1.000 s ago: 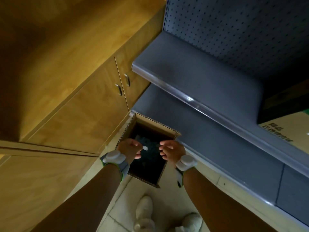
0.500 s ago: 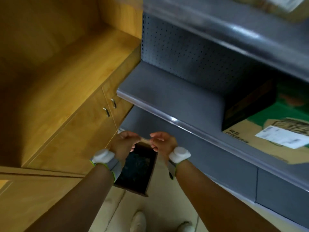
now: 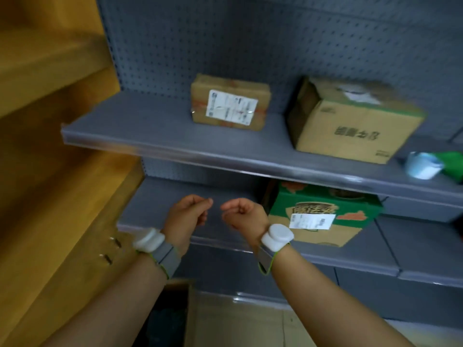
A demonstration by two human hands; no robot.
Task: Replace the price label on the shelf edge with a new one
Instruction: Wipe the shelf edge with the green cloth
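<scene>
Both hands are raised before the lower grey shelf: left hand (image 3: pixel 189 212) and right hand (image 3: pixel 241 214) have fingers curled, thumbs against forefingers, close together but apart. Blur hides whether either pinches a label; I cannot tell. Clear label strip (image 3: pixel 225 157) runs along the upper shelf edge, above the hands.

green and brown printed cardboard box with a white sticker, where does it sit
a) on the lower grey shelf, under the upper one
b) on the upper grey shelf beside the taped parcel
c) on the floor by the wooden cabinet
a: the green and brown printed cardboard box rests on the lower grey shelf, beneath the upper grey shelf, just right of the right hand.
</scene>
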